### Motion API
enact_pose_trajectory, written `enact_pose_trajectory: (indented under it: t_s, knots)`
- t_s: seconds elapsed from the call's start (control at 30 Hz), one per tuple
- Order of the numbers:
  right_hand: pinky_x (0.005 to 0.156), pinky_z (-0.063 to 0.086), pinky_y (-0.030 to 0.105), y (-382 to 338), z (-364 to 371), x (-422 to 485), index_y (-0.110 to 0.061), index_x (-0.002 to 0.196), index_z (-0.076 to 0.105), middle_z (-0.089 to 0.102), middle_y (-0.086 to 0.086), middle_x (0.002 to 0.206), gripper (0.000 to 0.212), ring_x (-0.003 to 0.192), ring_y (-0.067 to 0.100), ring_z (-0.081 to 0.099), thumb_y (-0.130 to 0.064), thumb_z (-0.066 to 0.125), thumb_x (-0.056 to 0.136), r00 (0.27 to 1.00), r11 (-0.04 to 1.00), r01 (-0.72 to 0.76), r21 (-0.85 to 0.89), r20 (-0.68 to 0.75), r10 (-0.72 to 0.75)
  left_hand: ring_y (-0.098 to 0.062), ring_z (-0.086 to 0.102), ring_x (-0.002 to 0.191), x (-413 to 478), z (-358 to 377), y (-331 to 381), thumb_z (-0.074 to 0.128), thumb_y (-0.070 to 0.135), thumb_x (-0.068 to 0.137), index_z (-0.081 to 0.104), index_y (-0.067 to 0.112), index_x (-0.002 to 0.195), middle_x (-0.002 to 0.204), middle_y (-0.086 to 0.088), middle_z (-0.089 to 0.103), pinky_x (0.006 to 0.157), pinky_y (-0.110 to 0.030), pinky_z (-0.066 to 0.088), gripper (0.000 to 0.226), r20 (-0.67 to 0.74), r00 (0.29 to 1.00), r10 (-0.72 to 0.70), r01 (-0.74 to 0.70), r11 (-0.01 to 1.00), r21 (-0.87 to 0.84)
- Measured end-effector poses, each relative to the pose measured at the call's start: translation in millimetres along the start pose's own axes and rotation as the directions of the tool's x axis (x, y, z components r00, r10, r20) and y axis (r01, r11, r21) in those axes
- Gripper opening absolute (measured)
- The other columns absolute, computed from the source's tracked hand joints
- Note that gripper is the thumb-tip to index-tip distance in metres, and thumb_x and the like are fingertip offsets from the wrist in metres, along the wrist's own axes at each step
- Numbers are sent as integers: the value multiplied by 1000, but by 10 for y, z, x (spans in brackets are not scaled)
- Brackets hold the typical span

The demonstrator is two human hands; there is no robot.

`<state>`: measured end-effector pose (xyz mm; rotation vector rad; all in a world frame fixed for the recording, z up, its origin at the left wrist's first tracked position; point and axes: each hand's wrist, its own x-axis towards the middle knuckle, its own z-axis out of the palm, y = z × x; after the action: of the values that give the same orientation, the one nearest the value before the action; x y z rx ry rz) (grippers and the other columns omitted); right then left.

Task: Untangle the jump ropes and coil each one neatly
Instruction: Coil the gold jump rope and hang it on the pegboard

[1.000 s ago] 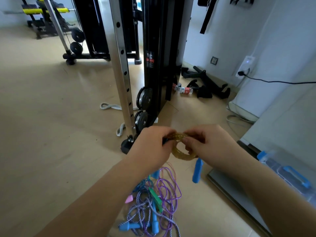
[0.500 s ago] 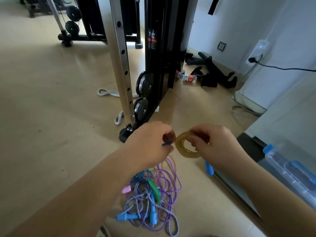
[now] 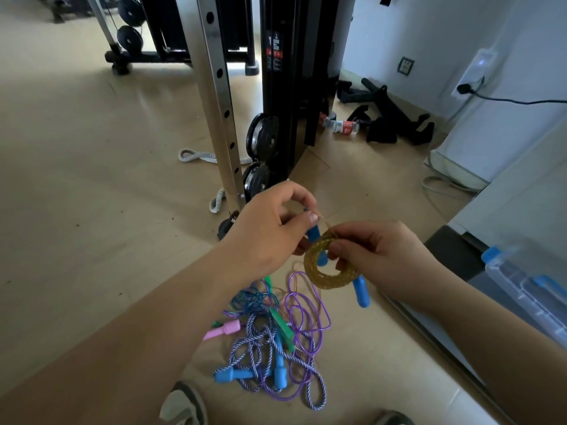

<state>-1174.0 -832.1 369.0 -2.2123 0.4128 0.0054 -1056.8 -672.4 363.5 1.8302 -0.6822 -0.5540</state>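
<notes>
A yellow jump rope (image 3: 329, 276) is wound into a small ring, held up above the floor. My right hand (image 3: 380, 259) pinches the ring at its top right side. My left hand (image 3: 270, 234) pinches the rope's free end beside one blue handle (image 3: 313, 233). The other blue handle (image 3: 361, 291) hangs below the ring. On the floor beneath lies a tangled pile (image 3: 270, 342) of a purple rope, a blue-and-white braided rope with blue handles, and thin ropes with pink and green handles.
A steel upright (image 3: 219, 102) and black weight machine (image 3: 288, 87) with plates stand just beyond my hands. A clear storage box with blue latches (image 3: 527, 283) sits at the right. Black gear (image 3: 395, 118) and cables lie by the wall. My shoes show at the bottom edge.
The camera tilted down, showing more of the floor pile. My left hand has lifted and now pinches the rope's end; both blue handles have come into view.
</notes>
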Motion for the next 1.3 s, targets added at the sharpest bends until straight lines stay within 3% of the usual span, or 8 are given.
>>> enact_pose_trajectory:
  t_s: [0.13, 0.3, 0.5, 0.63, 0.73, 0.93, 1.13, 1.3]
  knots:
    - [67, 50, 7, -10, 34, 22, -33, 100, 76, 74, -17, 84, 17, 77, -5, 69, -22, 64, 98, 997, 999, 2, 45, -72, 2, -5, 70, 62, 9, 32, 24, 63, 19, 101, 66, 20, 106, 81, -2, 77, 56, -14, 53, 6, -50, 995, -86, 81, 993, -85]
    - [65, 42, 0, 13, 70, -6, -33, 99, 75, 73, -20, 76, 20, 72, -12, 64, -19, 62, 100, 997, 999, 43, -26, -59, -44, -20, 78, 78, 4, 96, -46, 59, 22, 103, 70, 25, 112, 98, -2, 76, 73, -34, 65, 15, 31, 970, -242, 242, 944, -225]
    - [62, 41, 2, 41, 115, -4, -23, 104, 78, 66, -21, 72, 19, 69, -10, 60, -12, 64, 97, 959, 986, 123, -114, -243, -148, -32, 73, 110, 2, 103, -88, 73, 8, 91, 74, 9, 117, 110, -15, 77, 104, -48, 55, 25, 216, 938, -270, 331, 885, -329]
    - [66, 41, 2, 47, 92, 2, -25, 106, 77, 69, -16, 77, 20, 78, -9, 60, -13, 63, 98, 948, 981, 120, -151, -275, -159, -36, 73, 107, -10, 92, -86, 76, -2, 86, 67, 19, 126, 110, -19, 76, 103, -55, 54, 46, 264, 929, -261, 335, 895, -293]
    - [67, 41, 0, 35, 86, 3, -26, 109, 77, 65, -26, 77, 21, 77, -14, 59, -14, 63, 99, 945, 985, 114, -127, -291, -147, -38, 72, 107, -32, 119, -91, 75, -5, 85, 64, 27, 128, 109, -17, 75, 99, -56, 56, 56, 246, 940, -238, 299, 921, -251]
    - [65, 43, 3, 39, 96, 5, -29, 111, 77, 69, -22, 75, 22, 74, -10, 60, -16, 64, 99, 942, 991, 120, -64, -307, -134, -34, 75, 102, -9, 195, -168, 70, -7, 86, 60, 25, 131, 105, -14, 76, 96, -52, 59, 56, 168, 962, -215, 254, 930, -266]
    - [63, 42, 2, -12, 77, -10, -33, 110, 75, 66, -33, 73, 22, 70, -11, 60, -17, 63, 100, 947, 986, 168, -12, -274, -165, -39, 71, 110, 5, 225, -208, 63, -10, 78, 64, 13, 130, 114, -23, 73, 101, -54, 55, 57, 209, 954, -216, 285, 872, -398]
    - [67, 44, 2, 11, 73, 5, -37, 106, 70, 68, -26, 80, 21, 78, -11, 62, -18, 63, 99, 939, 986, 166, -16, -304, -163, -38, 71, 111, 29, 237, -192, 64, -4, 86, 65, 14, 128, 118, -23, 72, 102, -53, 55, 45, 247, 939, -239, 330, 831, -447]
